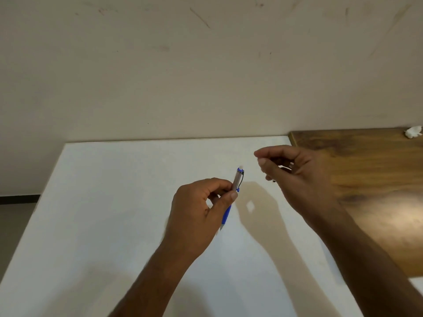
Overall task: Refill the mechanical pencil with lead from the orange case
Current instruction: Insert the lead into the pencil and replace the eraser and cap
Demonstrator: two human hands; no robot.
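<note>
1. Judging from how things lie, the refill appears to be at a middle or late stage: the mechanical pencil [235,191] is held off the table [103,202], tilted with its cap end toward 1 o'clock and its tip toward 7 o'clock.
2. The pencil is pinched at mid-barrel by the left hand [201,211], thumb and forefinger closed on it, the other fingers curled; a blue grip is seen below the fingers and a blue collar with a pale end at the top.
3. The right hand [295,177], at 2 o'clock from the pencil and apart from it, is loosely curled, with something small and pale and a dark tip showing inside; whether this is a lead, the pencil's cap or another part cannot be told, the view being blurred.
4. The orange case is not seen anywhere in view, so it cannot be said whether lead has been taken from it.
5. Left to do, as far as can be judged: any lead held is to be fed into the top of the barrel, the end closed, and the feed tested.
6. At 2 o'clock on the wooden surface [366,179] beside the table, a crumpled white scrap [413,132] is lying, well apart from the hands.
</note>
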